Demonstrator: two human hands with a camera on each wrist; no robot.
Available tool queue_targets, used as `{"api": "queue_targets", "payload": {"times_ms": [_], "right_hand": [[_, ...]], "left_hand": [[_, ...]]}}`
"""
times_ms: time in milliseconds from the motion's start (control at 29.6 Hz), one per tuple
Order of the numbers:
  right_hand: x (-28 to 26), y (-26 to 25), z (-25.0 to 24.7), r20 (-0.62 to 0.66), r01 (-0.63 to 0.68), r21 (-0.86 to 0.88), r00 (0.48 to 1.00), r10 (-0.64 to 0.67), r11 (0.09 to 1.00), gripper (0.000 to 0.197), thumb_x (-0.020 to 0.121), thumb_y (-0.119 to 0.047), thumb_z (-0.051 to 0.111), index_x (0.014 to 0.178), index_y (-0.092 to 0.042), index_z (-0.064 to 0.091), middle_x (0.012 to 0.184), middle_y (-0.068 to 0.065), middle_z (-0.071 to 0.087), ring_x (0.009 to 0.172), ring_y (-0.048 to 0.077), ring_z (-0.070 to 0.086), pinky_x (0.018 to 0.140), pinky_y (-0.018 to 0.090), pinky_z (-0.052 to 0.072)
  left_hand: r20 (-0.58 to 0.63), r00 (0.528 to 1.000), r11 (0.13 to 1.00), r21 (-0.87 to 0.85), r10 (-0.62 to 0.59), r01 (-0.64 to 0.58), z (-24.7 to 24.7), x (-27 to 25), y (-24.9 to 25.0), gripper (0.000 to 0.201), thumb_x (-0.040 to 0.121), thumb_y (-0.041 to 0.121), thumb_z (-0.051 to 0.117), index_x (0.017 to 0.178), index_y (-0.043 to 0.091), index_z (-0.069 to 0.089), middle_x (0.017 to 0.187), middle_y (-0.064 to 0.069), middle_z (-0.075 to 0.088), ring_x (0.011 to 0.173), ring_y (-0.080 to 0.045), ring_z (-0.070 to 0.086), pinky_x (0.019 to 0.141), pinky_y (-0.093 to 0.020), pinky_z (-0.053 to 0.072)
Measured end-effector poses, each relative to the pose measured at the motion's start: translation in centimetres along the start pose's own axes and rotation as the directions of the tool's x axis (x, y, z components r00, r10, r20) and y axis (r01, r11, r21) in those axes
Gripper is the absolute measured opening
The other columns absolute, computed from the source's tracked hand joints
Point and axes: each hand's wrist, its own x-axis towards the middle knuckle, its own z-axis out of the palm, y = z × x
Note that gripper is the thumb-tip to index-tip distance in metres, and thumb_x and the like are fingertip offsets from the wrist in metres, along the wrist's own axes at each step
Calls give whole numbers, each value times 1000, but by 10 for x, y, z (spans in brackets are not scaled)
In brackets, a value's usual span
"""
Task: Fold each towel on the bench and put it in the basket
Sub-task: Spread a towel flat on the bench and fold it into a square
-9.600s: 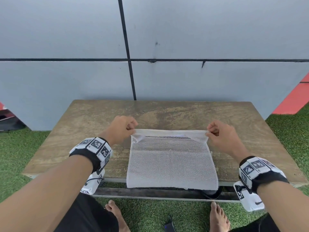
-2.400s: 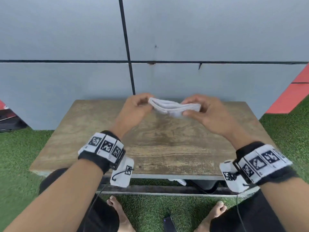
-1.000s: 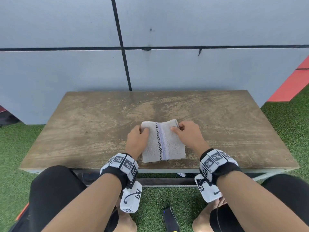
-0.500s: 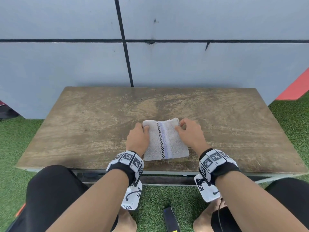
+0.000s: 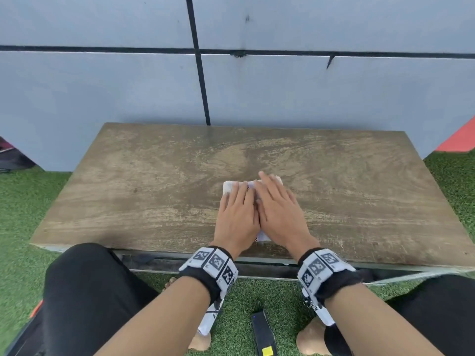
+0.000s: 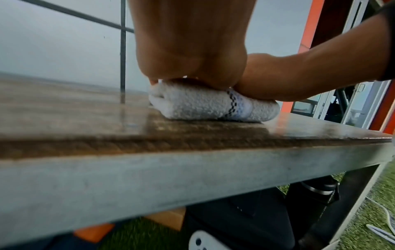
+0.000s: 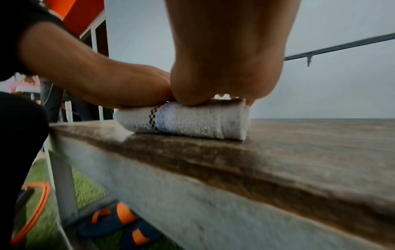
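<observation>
A small folded white towel (image 5: 228, 186) with a black checked stripe lies near the front middle of the wooden bench (image 5: 154, 181). Both hands lie flat on top of it, side by side, and cover most of it. My left hand (image 5: 237, 214) presses its left half with straight fingers. My right hand (image 5: 279, 209) presses the right half the same way. In the left wrist view the towel (image 6: 196, 106) bulges as a thick bundle under the palm. The right wrist view shows the towel (image 7: 192, 121) from the other side. No basket is in view.
A grey panelled wall (image 5: 282, 93) stands right behind the bench. Green artificial grass (image 5: 23, 201) surrounds it. A dark slim device (image 5: 263, 332) lies on the grass between my bare feet. Sandals with orange straps (image 7: 119, 221) sit under the bench.
The towel went from spread out to a small folded bundle set on the bench. In the last half second both hands moved from pinching its sides to lying flat on top.
</observation>
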Motion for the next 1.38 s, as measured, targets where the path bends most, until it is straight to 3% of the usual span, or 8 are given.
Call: {"api": "queue_targets", "payload": {"times_ms": [101,337,742,877,979,1147,1282,1384], "right_hand": [[0,5,13,114,-78,32,991,74,996,57,107,-39,15,161,-23,12,169,-7,3,155,11,-5,126,46,9],[8,8,13,158,-124,43,981,115,991,59,105,-42,12,161,-26,3,168,-11,-3,153,5,-12,126,47,3],[21,3,-7,315,-115,-72,940,132,991,61,107,-42,14,161,-19,-4,168,-6,-14,154,11,-15,125,49,-4],[-3,4,-10,72,-234,-1,970,234,972,67,101,-41,36,157,-10,19,166,9,16,155,24,9,124,49,15],[-21,11,-9,-68,-335,65,938,339,940,60,97,-45,44,144,-8,38,148,14,43,141,31,32,114,48,32],[-30,9,-9,-63,-472,107,875,480,875,53,96,-58,43,112,-9,54,121,12,48,117,32,40,102,46,38],[-19,0,-8,64,-492,307,865,498,815,37,94,-51,51,86,-16,46,99,6,51,96,28,46,90,42,39],[-15,-16,-23,218,-493,655,849,481,573,23,99,-35,56,104,-15,45,97,5,56,74,15,51,63,30,42]], "left_hand": [[76,996,999,2,-46,46,14,-2,-6,57,107,40,13,160,24,3,168,6,-4,154,-11,-8,125,-46,4],[130,987,995,3,-97,97,11,5,-8,58,105,42,11,160,27,0,167,9,-8,153,-9,-12,125,-47,1],[147,979,958,271,-140,96,-6,18,2,60,106,40,21,157,8,19,155,-7,34,140,-28,35,112,-45,32],[61,973,920,343,-224,190,-14,9,9,55,103,41,32,138,0,46,130,-12,50,119,-29,49,99,-41,38],[107,963,890,418,-249,184,-28,8,9,47,103,43,35,110,7,64,115,-12,55,105,-28,55,87,-39,41],[150,958,880,449,-245,155,-40,16,8,38,103,27,43,71,16,57,67,2,52,56,-15,47,59,-31,36],[127,965,916,364,-229,170,-42,8,6,38,104,33,41,75,15,58,80,-1,64,66,-20,56,62,-32,43],[129,957,945,234,-261,227,-47,-3,1,42,102,44,42,75,14,54,78,-3,59,66,-22,56,61,-32,44]]}}
